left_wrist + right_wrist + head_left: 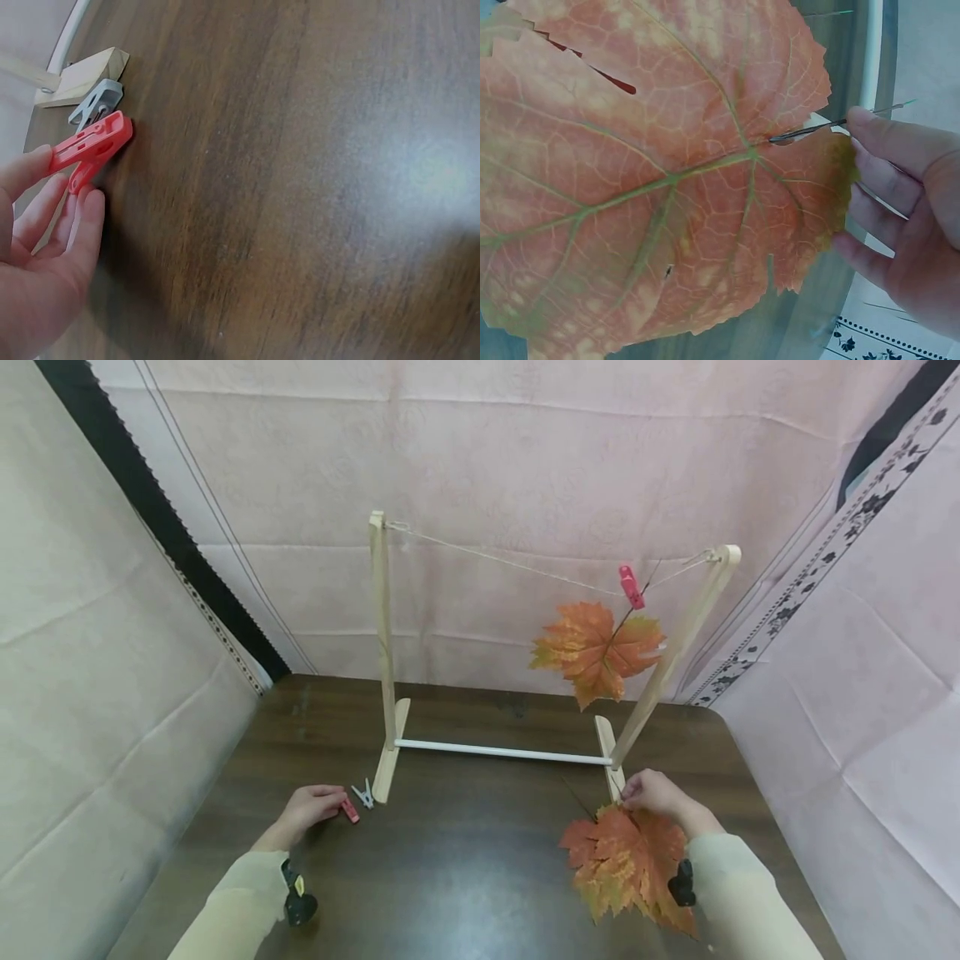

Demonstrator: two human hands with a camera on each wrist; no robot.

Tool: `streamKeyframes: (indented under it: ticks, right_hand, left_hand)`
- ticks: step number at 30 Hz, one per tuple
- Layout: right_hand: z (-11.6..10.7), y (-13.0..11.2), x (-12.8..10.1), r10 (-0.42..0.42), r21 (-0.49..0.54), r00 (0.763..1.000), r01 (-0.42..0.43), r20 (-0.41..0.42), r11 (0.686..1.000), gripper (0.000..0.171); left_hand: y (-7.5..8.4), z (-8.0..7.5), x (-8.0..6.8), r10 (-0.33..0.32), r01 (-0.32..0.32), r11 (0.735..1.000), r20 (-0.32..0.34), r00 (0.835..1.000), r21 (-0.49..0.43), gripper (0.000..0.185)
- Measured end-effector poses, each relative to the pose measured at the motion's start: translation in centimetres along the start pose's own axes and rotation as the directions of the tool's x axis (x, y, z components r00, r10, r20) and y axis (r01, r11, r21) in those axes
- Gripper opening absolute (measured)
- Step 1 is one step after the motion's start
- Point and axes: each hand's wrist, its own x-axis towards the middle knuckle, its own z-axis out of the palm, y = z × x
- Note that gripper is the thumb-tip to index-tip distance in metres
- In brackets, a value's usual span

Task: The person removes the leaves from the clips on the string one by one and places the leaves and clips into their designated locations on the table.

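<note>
My left hand (311,810) pinches a red clothespin (97,142) by its handle ends, thumb on one arm and fingertips on the other. A grey clothespin (364,794) lies just beyond it, beside the rack's left foot. At the right, my right hand (657,797) holds the thin dark stem (810,132) of an orange-red artificial maple leaf (682,195) between thumb and fingers. Another leaf overlaps it in the head view, with its own stem (581,800) sticking up. Above, an orange leaf (600,647) hangs from the string under a pink clothespin (632,587).
A wooden rack stands on the brown table (450,868), with a left post (383,635), a right post (678,652) and a white crossbar (502,751). A string (502,560) sags between the post tops. Pale cloth (480,452) surrounds the table.
</note>
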Motion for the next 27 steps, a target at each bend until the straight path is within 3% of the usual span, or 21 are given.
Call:
streamKeyframes:
  ticks: [6, 12, 14, 19, 27]
  right_hand:
    - [0.1, 0.0, -0.2, 0.032, 0.000, 0.999, -0.032, -0.042, 0.999, 0.007]
    - [-0.8, -0.9, -0.5, 0.087, 0.190, 0.995, -0.077, -0.043, 0.979, 0.017]
    - [-1.5, -1.3, -0.5, 0.064, 0.178, 0.997, -0.054, -0.051, 0.983, 0.019]
    - [-4.0, -2.2, -0.4, -0.052, 0.037, 0.992, 0.056, -0.119, 0.998, 0.023]
    - [-7.1, -4.2, -1.6, -0.056, 0.128, 0.989, 0.074, -0.140, 0.989, 0.034]
  left_hand:
    - [0.4, 0.2, 0.0, 0.004, 0.000, 0.997, -0.050, 0.999, 0.081, 0.041]
    - [1.5, 0.0, -0.4, 0.011, -0.004, 0.997, -0.082, 0.997, 0.082, 0.044]
    - [2.1, -0.2, -0.5, 0.013, -0.007, 0.997, -0.075, 0.997, 0.080, 0.047]
    - [4.6, -0.8, -0.5, 0.062, -0.061, 0.997, -0.032, 0.998, 0.049, 0.054]
    - [9.6, -0.8, -0.9, 0.196, -0.194, 0.980, 0.042, 0.980, -0.041, 0.055]
